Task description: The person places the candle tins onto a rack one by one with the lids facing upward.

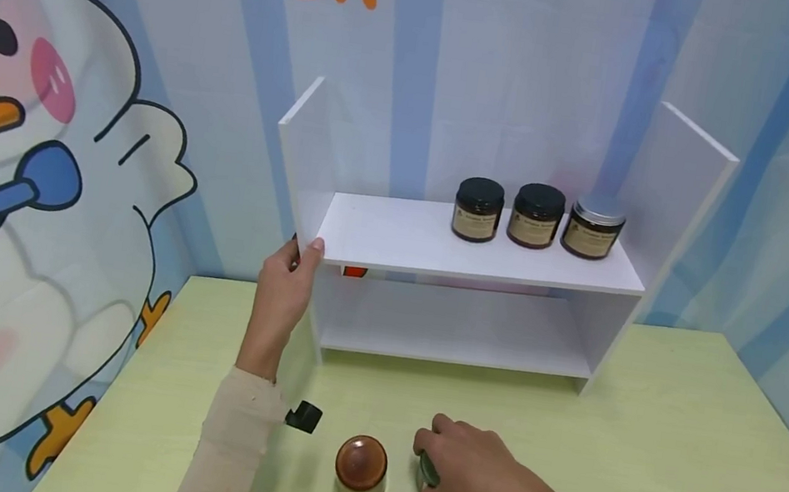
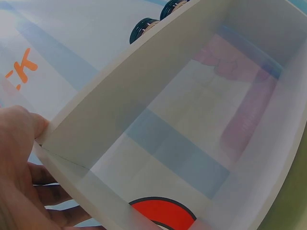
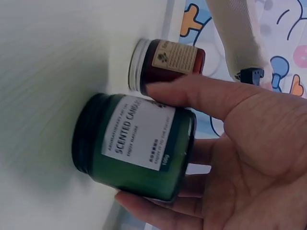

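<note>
My left hand (image 1: 285, 285) grips the left side panel of a white two-tier shelf (image 1: 481, 277), thumb in front at the upper board's corner and fingers behind the panel. On the table, my right hand (image 1: 476, 474) holds a green scented candle jar (image 3: 144, 143), thumb on one side and fingers on the other. This jar is upside down, its dark lid toward the table. Just left of it stands an amber jar (image 1: 361, 468), also inverted, its silver lid (image 3: 137, 65) down in the right wrist view.
On the upper board's right half stand two black-lidded jars (image 1: 478, 210) (image 1: 537, 216) and a silver-lidded jar (image 1: 594, 226). The shelf stands toward the back of the pale green table (image 1: 668, 453), before a duck-printed backdrop (image 1: 541, 65). A black wrist device (image 1: 304, 417) sits by the left sleeve.
</note>
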The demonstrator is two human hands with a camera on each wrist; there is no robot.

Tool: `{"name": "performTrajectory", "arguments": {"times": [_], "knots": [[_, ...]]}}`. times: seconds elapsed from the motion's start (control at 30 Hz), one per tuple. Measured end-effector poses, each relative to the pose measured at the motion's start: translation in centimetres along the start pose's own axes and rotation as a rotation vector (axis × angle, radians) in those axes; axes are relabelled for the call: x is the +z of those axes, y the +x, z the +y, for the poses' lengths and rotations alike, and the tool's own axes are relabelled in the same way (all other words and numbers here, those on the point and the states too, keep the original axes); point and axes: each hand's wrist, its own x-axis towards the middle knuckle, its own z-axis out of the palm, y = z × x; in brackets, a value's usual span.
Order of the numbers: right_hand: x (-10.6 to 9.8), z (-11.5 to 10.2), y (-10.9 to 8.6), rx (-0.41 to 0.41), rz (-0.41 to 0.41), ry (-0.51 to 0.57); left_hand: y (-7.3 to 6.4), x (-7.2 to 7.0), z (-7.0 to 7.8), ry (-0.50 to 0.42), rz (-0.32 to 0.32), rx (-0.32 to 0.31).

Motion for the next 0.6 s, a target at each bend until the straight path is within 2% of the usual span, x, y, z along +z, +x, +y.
{"name": "performTrajectory", "arguments": {"times": [0.33,0.47,0.6], "knots": [[-1.4,1.6,-0.4,-0.007,-0.092,0.004,0.0,0.0,0.2,-0.008,0.001,-0.004],[-1.6,1.9,-0.6,0.006,-0.103,0.017,0.1,0.1,0.1,-0.004,0.004,-0.004],[-1.7,1.8,-0.7,0.044,-0.122,-0.025,0.0,0.1,0.1,-0.004,0.002,-0.002]]}}
